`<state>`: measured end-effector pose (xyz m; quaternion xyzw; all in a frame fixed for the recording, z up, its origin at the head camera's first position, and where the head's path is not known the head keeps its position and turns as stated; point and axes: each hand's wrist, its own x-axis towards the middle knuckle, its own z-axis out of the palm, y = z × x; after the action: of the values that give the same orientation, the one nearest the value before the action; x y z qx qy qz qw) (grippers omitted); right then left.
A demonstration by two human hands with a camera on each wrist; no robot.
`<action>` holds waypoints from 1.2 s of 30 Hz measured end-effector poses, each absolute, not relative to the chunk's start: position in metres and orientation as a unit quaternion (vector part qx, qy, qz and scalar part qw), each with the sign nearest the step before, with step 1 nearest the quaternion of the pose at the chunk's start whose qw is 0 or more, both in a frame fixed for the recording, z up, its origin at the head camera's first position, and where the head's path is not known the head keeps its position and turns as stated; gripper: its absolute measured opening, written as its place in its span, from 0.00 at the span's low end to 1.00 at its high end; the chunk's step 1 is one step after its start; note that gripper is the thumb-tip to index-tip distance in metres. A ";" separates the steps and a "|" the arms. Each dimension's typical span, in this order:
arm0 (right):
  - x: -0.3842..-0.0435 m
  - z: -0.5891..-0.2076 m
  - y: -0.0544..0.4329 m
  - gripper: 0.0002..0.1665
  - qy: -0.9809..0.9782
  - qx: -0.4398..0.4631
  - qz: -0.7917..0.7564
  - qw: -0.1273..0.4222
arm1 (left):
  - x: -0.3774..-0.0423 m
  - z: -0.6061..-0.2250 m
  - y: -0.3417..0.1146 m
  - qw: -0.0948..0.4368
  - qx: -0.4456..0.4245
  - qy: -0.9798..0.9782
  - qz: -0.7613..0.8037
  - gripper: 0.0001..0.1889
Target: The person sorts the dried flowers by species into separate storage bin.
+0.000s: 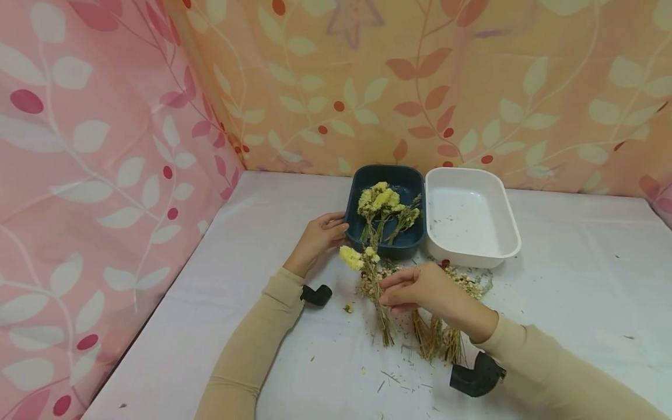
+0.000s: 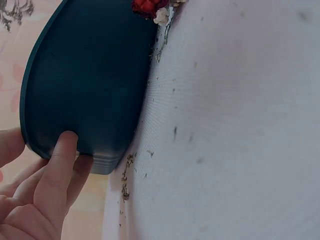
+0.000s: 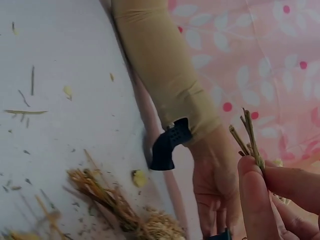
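Yellow flowers are being pinched by my right fingers, six o'clock of the blue tray; extended left fingers are touching its nine-o'clock side.

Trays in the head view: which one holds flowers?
The dark blue tray, on the left: yellow flowers lie inside and the left hand touches it. The white tray holds none.

Left tray beside right tray
We see flowers in the left one; bunches lie before both, perhaps touching.
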<state>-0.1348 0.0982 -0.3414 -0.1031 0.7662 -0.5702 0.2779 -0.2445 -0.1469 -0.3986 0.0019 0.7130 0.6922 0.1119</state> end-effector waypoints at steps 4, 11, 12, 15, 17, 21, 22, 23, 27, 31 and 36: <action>-0.139 -0.331 0.099 0.24 0.771 -0.101 -0.568 0.269 | -0.244 -0.398 -0.147 0.108 -0.006 0.737 0.667 0.24; -0.151 -0.323 0.101 0.25 0.772 -0.101 -0.570 0.263 | -0.244 -0.398 -0.147 0.105 -0.007 0.730 0.675 0.24; -0.153 -0.322 0.102 0.25 0.771 -0.100 -0.572 0.262 | -0.244 -0.398 -0.147 0.105 -0.007 0.727 0.678 0.24; -0.159 -0.323 0.105 0.25 0.772 -0.096 -0.576 0.251 | -0.244 -0.397 -0.147 0.106 -0.004 0.721 0.684 0.24; -0.164 -0.323 0.107 0.26 0.773 -0.093 -0.579 0.243 | -0.245 -0.397 -0.147 0.107 -0.003 0.720 0.686 0.24; -0.174 -0.324 0.111 0.26 0.773 -0.082 -0.583 0.235 | -0.245 -0.397 -0.147 0.109 -0.002 0.716 0.689 0.25; -0.176 -0.324 0.111 0.26 0.773 -0.080 -0.585 0.233 | -0.245 -0.398 -0.147 0.109 -0.003 0.717 0.689 0.25; -0.179 -0.324 0.112 0.26 0.772 -0.077 -0.588 0.231 | -0.245 -0.398 -0.147 0.109 -0.003 0.717 0.689 0.25; -0.191 -0.325 0.113 0.26 0.764 -0.066 -0.602 0.223 | -0.246 -0.398 -0.147 0.105 -0.002 0.720 0.686 0.25; -0.202 -0.325 0.113 0.25 0.767 -0.056 -0.603 0.214 | -0.247 -0.399 -0.147 0.106 -0.001 0.720 0.686 0.25; -0.213 -0.324 0.112 0.26 0.764 -0.054 -0.610 0.205 | -0.247 -0.400 -0.147 0.107 0.000 0.718 0.687 0.25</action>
<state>-0.2135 0.1121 -0.3235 -0.0544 0.7637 -0.6096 0.2053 -0.2471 -0.1472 -0.3998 0.0003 0.7184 0.6873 0.1071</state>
